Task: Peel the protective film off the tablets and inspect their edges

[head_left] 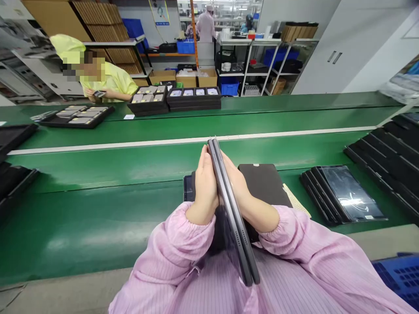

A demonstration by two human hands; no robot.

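Two thin dark grey tablets [233,209] stand on edge, pressed face to face, between my palms in front of my chest. Small speaker holes show along their narrow sides. My left hand [207,181] lies flat along the left tablet, fingers together and pointing away from me. Against the right tablet presses my right hand [238,185], its fingers partly hidden behind the edge. Clear film seems to stick out at the tablets' edges. Below and behind my hands, a black flat box [263,181] rests on the green bench [98,226].
To the right lies a leaning stack of film-covered tablets [347,196], with rows of black trays [389,152] beyond. Across the belt [147,159], trays of small packs [193,98] stand near a co-worker in yellow [111,80]. A blue crate [401,277] sits low at right.
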